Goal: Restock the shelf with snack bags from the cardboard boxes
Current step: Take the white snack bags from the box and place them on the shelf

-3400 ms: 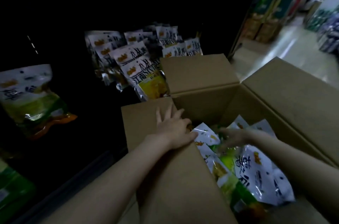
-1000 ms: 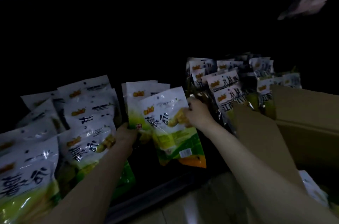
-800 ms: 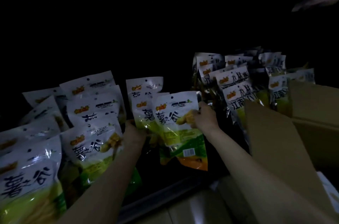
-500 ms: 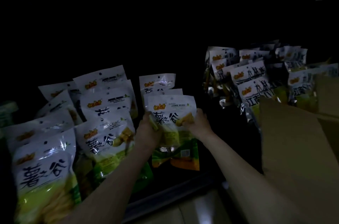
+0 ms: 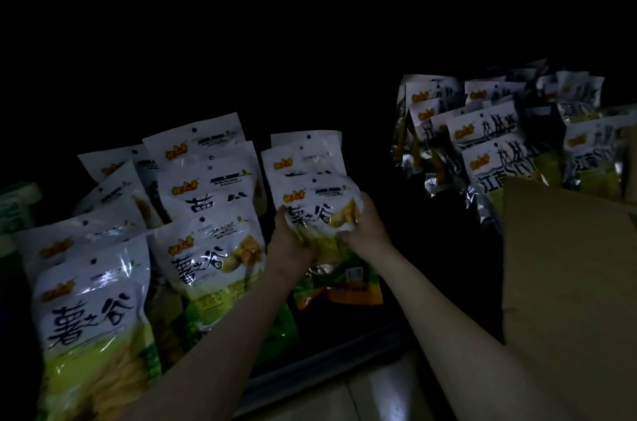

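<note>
A white and green snack bag [image 5: 319, 210] stands at the front of a row on the dark low shelf [image 5: 320, 362]. My left hand [image 5: 289, 244] grips its left side and my right hand [image 5: 367, 231] grips its right side, fingers curled round the bag's middle. Two more bags of the same kind [image 5: 303, 153] stand right behind it. A flap of the cardboard box [image 5: 568, 269] rises at the right; the box's inside is out of view.
Rows of like bags [image 5: 213, 206] fill the shelf to the left, the nearest one [image 5: 93, 317] at the bottom left. A group of white and silver bags [image 5: 496, 141] stands at the right behind the flap. A dark gap lies between the groups. Pale floor [image 5: 375, 396] shows below.
Earlier both hands were in the box. Since then the bag has come to the shelf, my left hand has joined the right on it, and both have pressed it back against the row.
</note>
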